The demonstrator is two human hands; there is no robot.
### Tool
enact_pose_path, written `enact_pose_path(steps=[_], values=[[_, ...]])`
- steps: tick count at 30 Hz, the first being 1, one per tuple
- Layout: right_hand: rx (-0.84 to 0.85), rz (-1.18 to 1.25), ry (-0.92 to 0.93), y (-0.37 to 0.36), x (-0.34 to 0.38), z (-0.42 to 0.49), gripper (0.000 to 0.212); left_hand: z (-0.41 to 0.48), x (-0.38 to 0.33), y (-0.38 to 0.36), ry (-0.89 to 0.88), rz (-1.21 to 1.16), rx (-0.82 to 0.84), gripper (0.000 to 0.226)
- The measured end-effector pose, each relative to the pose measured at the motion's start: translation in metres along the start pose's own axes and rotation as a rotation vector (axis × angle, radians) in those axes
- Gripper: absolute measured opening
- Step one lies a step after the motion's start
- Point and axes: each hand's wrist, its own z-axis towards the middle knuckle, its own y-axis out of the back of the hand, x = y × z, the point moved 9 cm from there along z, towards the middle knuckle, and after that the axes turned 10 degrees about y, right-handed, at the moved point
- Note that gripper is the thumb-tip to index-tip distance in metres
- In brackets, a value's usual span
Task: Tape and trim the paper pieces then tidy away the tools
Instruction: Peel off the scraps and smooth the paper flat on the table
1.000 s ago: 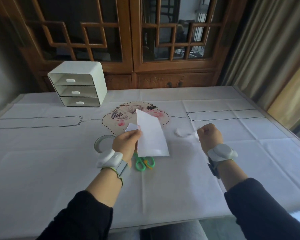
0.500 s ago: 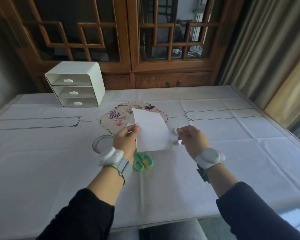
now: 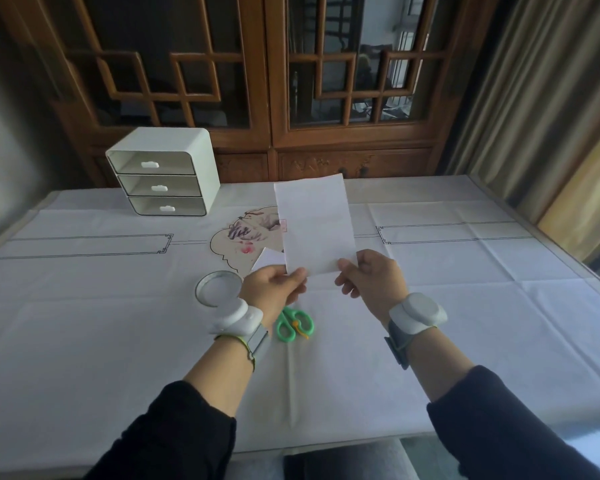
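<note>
A white paper sheet (image 3: 314, 223) stands upright above the table. My left hand (image 3: 272, 289) pinches its lower left corner and my right hand (image 3: 369, 282) pinches its lower right corner. A smaller white paper piece (image 3: 267, 259) pokes out behind my left hand. Green-handled scissors (image 3: 293, 325) lie on the cloth just below my left hand, their blades hidden under it. A clear tape roll (image 3: 218, 288) lies flat to the left of my left hand.
A white three-drawer organiser (image 3: 163, 173) stands at the back left of the table (image 3: 465, 306), drawers closed. A printed fan motif (image 3: 246, 237) marks the cloth's centre. A wooden cabinet stands behind and curtains hang at the right.
My right hand has moved left from the table's right side and taken the sheet's lower right corner. The sheet has been raised and turned upright, facing me.
</note>
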Motion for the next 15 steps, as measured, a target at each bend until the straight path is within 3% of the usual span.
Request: enact_pose_path(steps=[10, 15], values=[[-0.012, 0.16, -0.08, 0.004, 0.003, -0.001, 0.018, -0.007, -0.004, 0.0, 0.016, -0.017, 0.029, 0.02], [-0.063, 0.124, -0.098, 0.009, -0.002, -0.001, 0.02, -0.01, -0.009, 0.001, -0.001, -0.065, -0.008, 0.017]])
